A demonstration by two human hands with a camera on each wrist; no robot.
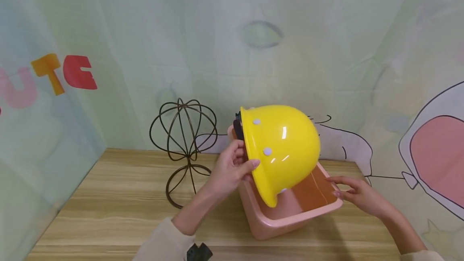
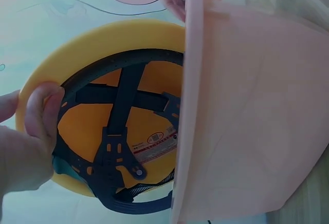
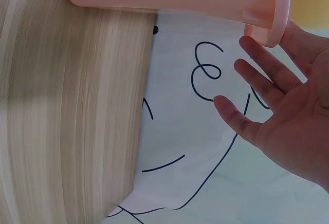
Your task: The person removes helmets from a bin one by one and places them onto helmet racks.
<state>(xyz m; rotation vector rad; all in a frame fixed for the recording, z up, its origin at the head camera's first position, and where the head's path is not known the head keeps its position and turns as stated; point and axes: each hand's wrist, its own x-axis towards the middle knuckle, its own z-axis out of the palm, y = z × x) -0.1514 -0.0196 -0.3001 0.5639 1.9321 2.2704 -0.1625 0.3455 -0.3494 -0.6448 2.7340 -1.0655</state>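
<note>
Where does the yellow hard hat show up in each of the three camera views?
Head view: the yellow hard hat sits at centre, tilted over the pink tub, its brim gripped by the left hand.
Left wrist view: centre-left, its underside with black straps faces the camera.
Right wrist view: not clearly in it.
Shared landmark: the pink tub's rim, in all three views.

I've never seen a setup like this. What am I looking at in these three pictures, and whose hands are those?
No machine here: a person wears three cameras. The big picture comes from the head, the other two from each wrist. The left hand grips the brim of a yellow hard hat, tilted over a pink plastic tub; the left wrist view shows the hat's black straps inside. The right hand lies open at the tub's rim. The tub stands on a wooden table, beside a wire hat stand.
</note>
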